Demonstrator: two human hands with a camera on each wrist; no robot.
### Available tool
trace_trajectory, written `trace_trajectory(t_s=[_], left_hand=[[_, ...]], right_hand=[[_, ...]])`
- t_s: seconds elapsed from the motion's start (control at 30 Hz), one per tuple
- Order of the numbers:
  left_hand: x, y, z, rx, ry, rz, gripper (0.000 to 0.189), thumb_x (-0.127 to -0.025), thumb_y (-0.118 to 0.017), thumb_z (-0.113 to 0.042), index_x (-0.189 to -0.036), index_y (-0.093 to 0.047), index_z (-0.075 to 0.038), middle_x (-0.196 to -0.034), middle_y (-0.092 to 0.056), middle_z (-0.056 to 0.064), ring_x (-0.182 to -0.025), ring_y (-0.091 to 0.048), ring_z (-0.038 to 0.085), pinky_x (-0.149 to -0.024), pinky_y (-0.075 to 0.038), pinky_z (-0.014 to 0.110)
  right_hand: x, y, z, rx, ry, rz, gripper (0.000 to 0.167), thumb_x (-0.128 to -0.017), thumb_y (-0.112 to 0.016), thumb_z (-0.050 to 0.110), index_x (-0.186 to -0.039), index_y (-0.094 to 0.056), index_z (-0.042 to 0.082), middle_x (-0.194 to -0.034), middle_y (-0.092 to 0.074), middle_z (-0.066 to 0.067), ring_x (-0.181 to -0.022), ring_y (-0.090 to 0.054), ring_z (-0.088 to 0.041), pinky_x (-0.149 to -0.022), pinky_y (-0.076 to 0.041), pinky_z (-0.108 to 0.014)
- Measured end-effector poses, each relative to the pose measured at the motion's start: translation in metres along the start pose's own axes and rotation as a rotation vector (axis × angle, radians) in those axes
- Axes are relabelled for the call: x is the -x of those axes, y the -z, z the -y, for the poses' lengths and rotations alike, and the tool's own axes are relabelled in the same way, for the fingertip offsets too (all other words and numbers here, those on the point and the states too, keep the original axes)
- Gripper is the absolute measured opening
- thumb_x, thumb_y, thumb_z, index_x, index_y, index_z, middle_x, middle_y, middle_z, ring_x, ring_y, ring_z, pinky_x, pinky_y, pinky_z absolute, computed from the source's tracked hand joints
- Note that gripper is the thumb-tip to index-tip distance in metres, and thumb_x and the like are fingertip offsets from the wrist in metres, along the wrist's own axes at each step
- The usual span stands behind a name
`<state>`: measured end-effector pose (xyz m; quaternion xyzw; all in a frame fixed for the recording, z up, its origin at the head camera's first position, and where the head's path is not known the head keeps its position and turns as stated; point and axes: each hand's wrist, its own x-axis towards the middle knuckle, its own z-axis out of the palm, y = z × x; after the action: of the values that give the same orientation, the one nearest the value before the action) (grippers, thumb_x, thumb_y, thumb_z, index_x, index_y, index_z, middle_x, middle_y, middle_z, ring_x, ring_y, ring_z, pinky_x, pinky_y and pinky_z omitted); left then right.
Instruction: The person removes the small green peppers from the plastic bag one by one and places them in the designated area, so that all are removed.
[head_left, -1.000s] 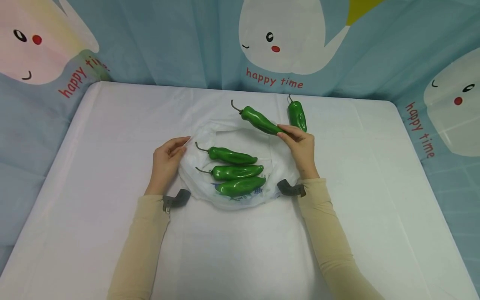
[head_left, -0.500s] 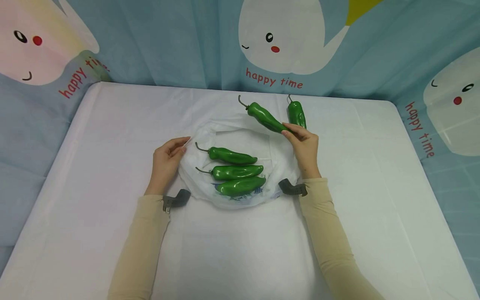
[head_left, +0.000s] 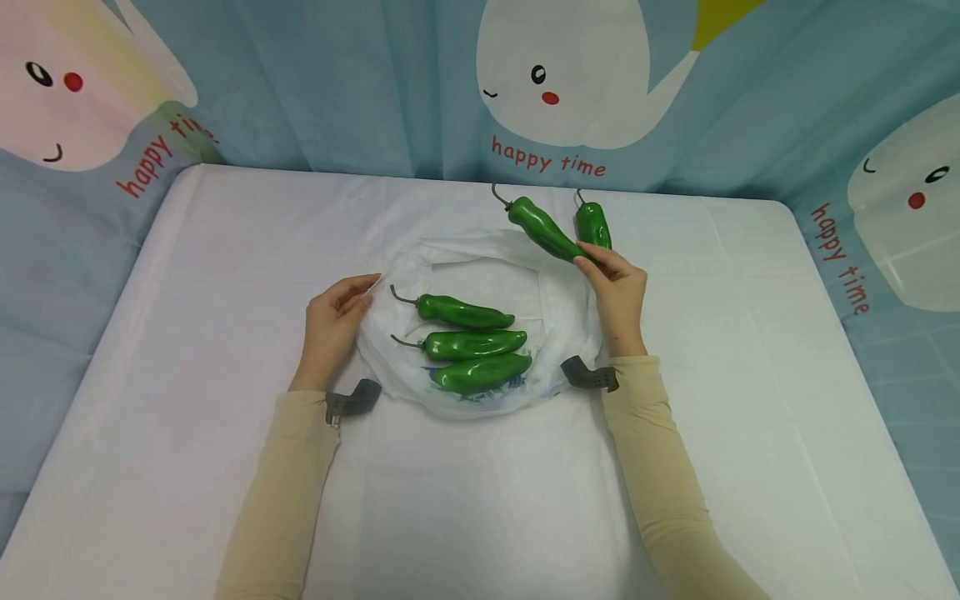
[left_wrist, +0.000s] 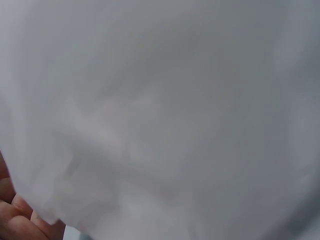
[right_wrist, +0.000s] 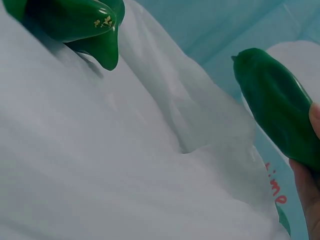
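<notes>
Light-blue whale-printed cloth (head_left: pixel 337 92) backs a white-covered table (head_left: pixel 450 500). Left hand (head_left: pixel 332 321) pinches the edge of a crumpled white plastic bag (head_left: pixel 393 375); three long glossy green peppers (head_left: pixel 474 345) lie amid it; a fourth pepper (head_left: pixel 546 229), tip clamped in the right hand's (head_left: pixel 622 296) fingers, nears a fifth pepper (head_left: pixel 593 223).
</notes>
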<state>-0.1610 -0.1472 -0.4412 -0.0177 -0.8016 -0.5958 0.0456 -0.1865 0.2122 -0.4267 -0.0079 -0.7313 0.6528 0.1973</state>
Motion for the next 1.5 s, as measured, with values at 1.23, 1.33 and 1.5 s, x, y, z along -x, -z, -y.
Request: trace_trajectory(t_s=[1.23,1.33,1.5], left_hand=[[0.0,0.001,0.005,-0.03,0.008,0.007,0.028,-0.094,-0.056,-0.001,-0.121,-0.063,-0.002,-0.119,-0.061,0.016,-0.107,-0.061,0.017,-0.089,-0.048,0.017],[0.0,0.0,0.005,-0.028,0.006,0.006,0.028,-0.093,-0.056,-0.001,-0.121,-0.063,-0.002,-0.119,-0.062,0.016,-0.107,-0.061,0.017,-0.089,-0.047,0.017],[0.0,0.001,0.004,-0.029,0.003,0.008,0.028,-0.094,-0.056,-0.002,-0.121,-0.063,-0.002,-0.119,-0.061,0.016,-0.108,-0.061,0.018,-0.089,-0.047,0.017]], right_hand=[[-0.011,0.024,-0.005,-0.122,-0.065,-0.319,0.024,-0.081,-0.074,0.009,-0.102,-0.072,-0.002,-0.099,-0.07,-0.012,-0.09,-0.065,-0.019,-0.088,-0.05,-0.028],[-0.012,0.027,-0.005,-0.13,-0.076,-0.345,0.024,-0.081,-0.074,0.01,-0.102,-0.072,-0.002,-0.1,-0.069,-0.011,-0.092,-0.065,-0.019,-0.09,-0.05,-0.028],[-0.013,0.031,-0.006,-0.149,-0.104,-0.39,0.024,-0.08,-0.075,0.01,-0.101,-0.073,0.0,-0.1,-0.069,-0.01,-0.092,-0.064,-0.02,-0.088,-0.05,-0.027]])
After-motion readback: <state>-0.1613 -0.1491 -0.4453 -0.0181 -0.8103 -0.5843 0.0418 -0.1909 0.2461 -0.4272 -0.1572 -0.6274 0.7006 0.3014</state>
